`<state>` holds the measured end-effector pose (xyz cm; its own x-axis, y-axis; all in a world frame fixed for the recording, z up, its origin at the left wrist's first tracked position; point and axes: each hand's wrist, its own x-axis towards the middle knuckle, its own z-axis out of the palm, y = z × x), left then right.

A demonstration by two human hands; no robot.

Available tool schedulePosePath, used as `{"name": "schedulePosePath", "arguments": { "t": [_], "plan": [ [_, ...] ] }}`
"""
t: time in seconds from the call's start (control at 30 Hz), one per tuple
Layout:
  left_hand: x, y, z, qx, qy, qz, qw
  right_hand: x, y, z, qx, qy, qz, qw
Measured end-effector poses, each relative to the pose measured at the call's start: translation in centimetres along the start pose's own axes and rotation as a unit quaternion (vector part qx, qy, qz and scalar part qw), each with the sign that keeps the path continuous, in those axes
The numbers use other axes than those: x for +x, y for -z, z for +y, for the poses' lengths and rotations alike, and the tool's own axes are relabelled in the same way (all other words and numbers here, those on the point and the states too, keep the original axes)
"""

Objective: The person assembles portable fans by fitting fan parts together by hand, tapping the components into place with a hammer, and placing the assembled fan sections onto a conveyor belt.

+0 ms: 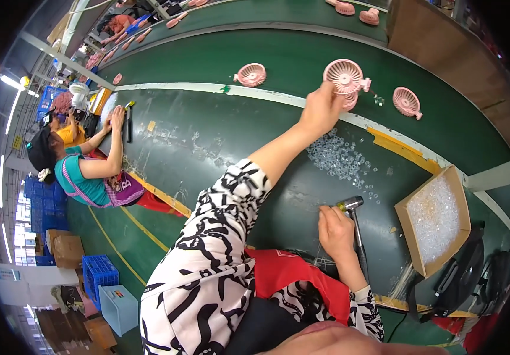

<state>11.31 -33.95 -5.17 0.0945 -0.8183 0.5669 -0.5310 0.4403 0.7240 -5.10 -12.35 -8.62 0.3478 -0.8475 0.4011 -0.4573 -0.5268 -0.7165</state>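
My left hand [321, 110] reaches out over the far edge of the green work table and grips a pink round fan housing [345, 76] with radial slats. A second pink housing [349, 103] shows partly behind the fingers; whether I hold it too is unclear. My right hand [336, 232] is low over the table, its fingers bent together; anything between them is too small or hidden to make out. Just right of it lies a hammer [356, 228] with a yellow-and-metal head and dark handle. Beyond it spreads a pile of small clear rings [340, 157].
A cardboard box [407, 228] of clear plastic pieces stands at the right. More pink housings [251, 75] [407, 102] lie on the green conveyor belt [196, 56]. A co-worker [92, 168] works at the table's left. Yellow tape [402, 151] edges the table near the rings.
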Motion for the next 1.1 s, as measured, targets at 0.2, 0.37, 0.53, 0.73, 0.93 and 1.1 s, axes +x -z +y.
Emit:
{"name": "schedulePosePath", "arguments": {
  "t": [0.2,0.37,0.53,0.73,0.93,1.1],
  "plan": [
    [-6.4,11.9,-2.1,0.104,0.067,0.1,0.987,0.3,-0.5,0.2,-0.002,-0.003,-0.008,1.0],
    [-11.9,19.2,-3.0,0.116,0.164,0.113,0.973,0.2,-0.5,0.3,0.022,-0.005,-0.01,1.0],
    [-13.9,22.3,1.0,0.132,0.074,0.093,0.984,-0.4,-0.2,0.2,0.027,0.007,0.001,1.0],
    [-17.3,19.8,4.4,0.015,0.009,-0.114,0.993,-1.1,-0.7,1.4,-0.003,-0.003,0.008,1.0],
    [-22.3,17.5,4.6,0.152,0.0,-0.204,0.967,0.3,-1.3,0.8,0.019,-0.006,0.018,1.0],
    [-23.6,16.9,7.0,0.123,-0.041,-0.138,0.982,-0.3,-1.2,1.1,0.009,-0.022,0.018,1.0]
  ]
}}
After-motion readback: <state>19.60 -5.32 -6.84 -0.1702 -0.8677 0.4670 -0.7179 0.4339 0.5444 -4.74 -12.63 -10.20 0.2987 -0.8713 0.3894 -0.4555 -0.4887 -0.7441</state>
